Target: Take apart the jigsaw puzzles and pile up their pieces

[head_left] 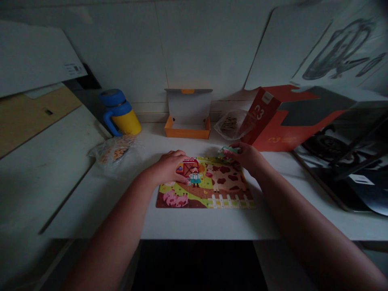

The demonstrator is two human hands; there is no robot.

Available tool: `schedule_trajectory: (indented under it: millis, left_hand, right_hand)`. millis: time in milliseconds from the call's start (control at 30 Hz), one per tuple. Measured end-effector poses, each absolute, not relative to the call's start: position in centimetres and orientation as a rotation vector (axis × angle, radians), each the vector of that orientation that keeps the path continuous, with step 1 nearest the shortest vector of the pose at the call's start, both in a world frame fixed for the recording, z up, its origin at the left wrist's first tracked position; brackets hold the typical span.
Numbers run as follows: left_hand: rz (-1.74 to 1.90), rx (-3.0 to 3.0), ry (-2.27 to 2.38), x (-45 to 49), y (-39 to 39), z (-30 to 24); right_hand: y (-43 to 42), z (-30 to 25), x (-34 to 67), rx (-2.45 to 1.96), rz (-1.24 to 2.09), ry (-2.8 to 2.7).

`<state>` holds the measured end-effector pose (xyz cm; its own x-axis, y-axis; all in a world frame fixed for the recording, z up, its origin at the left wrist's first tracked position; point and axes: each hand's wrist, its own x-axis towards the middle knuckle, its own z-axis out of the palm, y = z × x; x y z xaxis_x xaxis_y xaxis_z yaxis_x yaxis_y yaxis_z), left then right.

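Note:
A colourful farm jigsaw puzzle [218,188] lies flat on the white counter [194,222], showing a cow, a barn, a child and a pig. My left hand [169,166] rests palm down on the puzzle's upper left part, fingers curled loosely and pressing on the pieces. My right hand [247,155] is at the puzzle's upper right corner, its fingers pinched on a small green and white puzzle piece [228,151].
An open orange box [188,128] stands at the back by the wall. A blue and yellow jug [119,113] is at back left, a plastic bag of pieces [113,151] beside it. A clear bag [232,123] and red carton [285,121] sit right, with a stove [342,161] beyond.

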<state>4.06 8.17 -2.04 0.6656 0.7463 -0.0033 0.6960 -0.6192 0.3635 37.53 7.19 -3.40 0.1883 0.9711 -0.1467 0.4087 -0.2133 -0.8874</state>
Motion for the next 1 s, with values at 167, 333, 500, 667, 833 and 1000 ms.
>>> schedule_trajectory:
  millis: [167, 333, 500, 667, 833, 1000]
  left_hand:
    - [0.191, 2.506, 1.02, 4.5, 7.4, -1.3]
    - [0.192, 2.511, 1.056, 4.7, 7.0, -1.0]
    - [0.199, 2.513, 1.066, 4.7, 7.1, -1.1]
    - [0.198, 2.497, 1.079, 4.7, 7.1, -1.2]
    - [0.208, 2.483, 1.082, 4.7, 7.0, -1.1]
    - [0.199, 2.498, 1.088, 4.8, 7.1, -1.1]
  right_hand:
    - [8.0, -4.0, 38.1, -1.794, 0.919, -1.316]
    - [8.8, -4.4, 38.7, -1.918, 0.728, -1.479]
    - [9.2, -4.0, 38.0, -2.037, 0.269, -1.702]
    - [8.9, -4.1, 37.9, -2.04, 0.024, -1.785]
    - [7.7, -3.9, 38.4, -1.999, -0.002, -1.857]
    - [7.2, -3.9, 38.1, -2.083, 0.084, -1.951]
